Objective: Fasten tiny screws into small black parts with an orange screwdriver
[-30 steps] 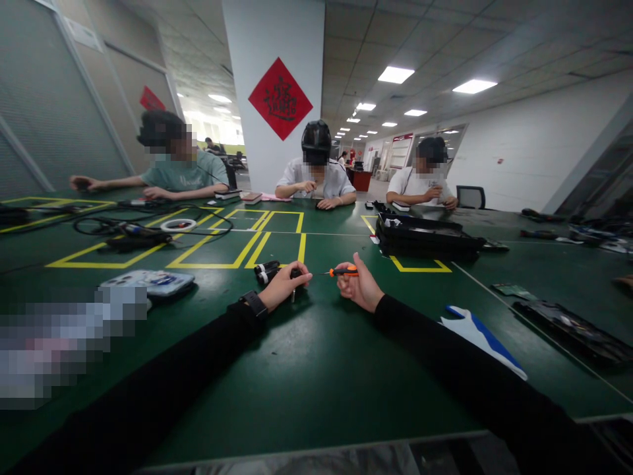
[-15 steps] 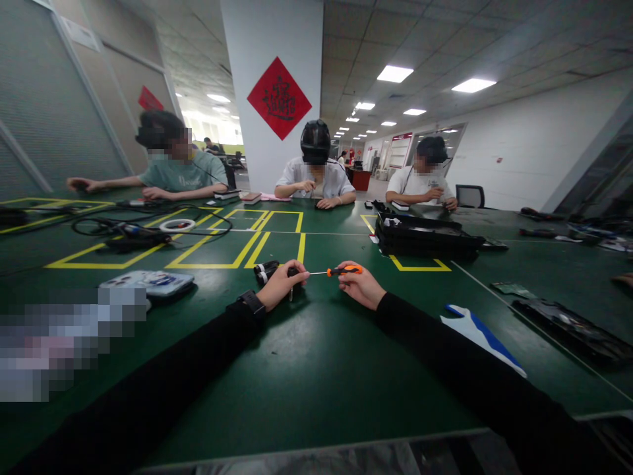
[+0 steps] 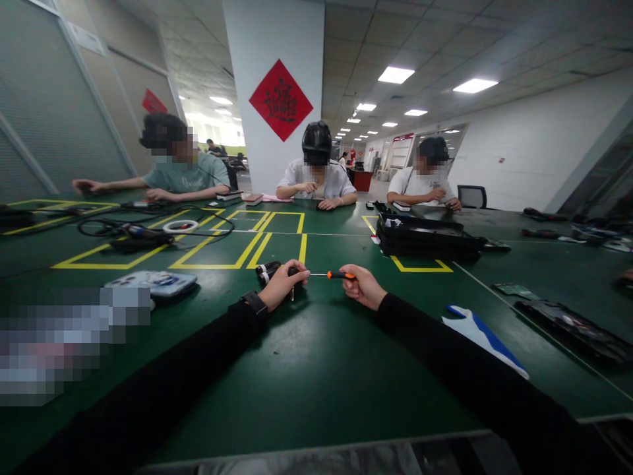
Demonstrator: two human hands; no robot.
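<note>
- Right hand [image 3: 363,286] pinches a small screwdriver [image 3: 336,275] by its orange-and-black grip, fingers closed around the handle; shaft points left, roughly level.
- Screwdriver tip ends right at the left hand's fingertips [image 3: 302,273] — touching or just short, can't tell which.
- Left hand [image 3: 283,285] is curled over a small dark part [image 3: 295,282] on the green table [image 3: 316,369]; the part is mostly hidden under the fingers, so the exact grip isn't clear.
- Black watch [image 3: 254,303] on the left wrist, both arms in black sleeves.
- Just beyond the left hand: a short black cylinder [image 3: 267,270] lying on the table, close but apart from the fingers.
- Further left — a flat grey-blue device [image 3: 153,284]; to the right, a white-and-blue sheet [image 3: 482,336].
- Black case [image 3: 428,239] sits beyond the right hand, well apart.
- Three other people sit across the table, hands at their own work.
</note>
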